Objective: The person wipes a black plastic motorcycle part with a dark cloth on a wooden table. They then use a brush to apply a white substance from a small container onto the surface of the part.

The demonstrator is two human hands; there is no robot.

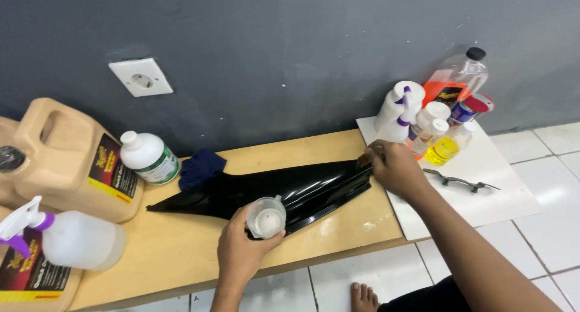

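Your left hand (241, 248) has its grip closed around the small clear plastic cup (266, 217), held over the glossy black tapered panel (284, 191) lying on the wooden surface (181, 251). Your right hand (396, 167) pinches the panel's end. Tilt the cup and it may spill.

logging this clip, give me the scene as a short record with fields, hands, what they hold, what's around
left hand: left hand grips a small clear cup over the panel
right hand: right hand presses on the end of the glossy black panel
surface: wooden bench against a dark wall
left side: tan jug, spray bottle, white bottle, blue cloth
right side: cluster of bottles on a white board
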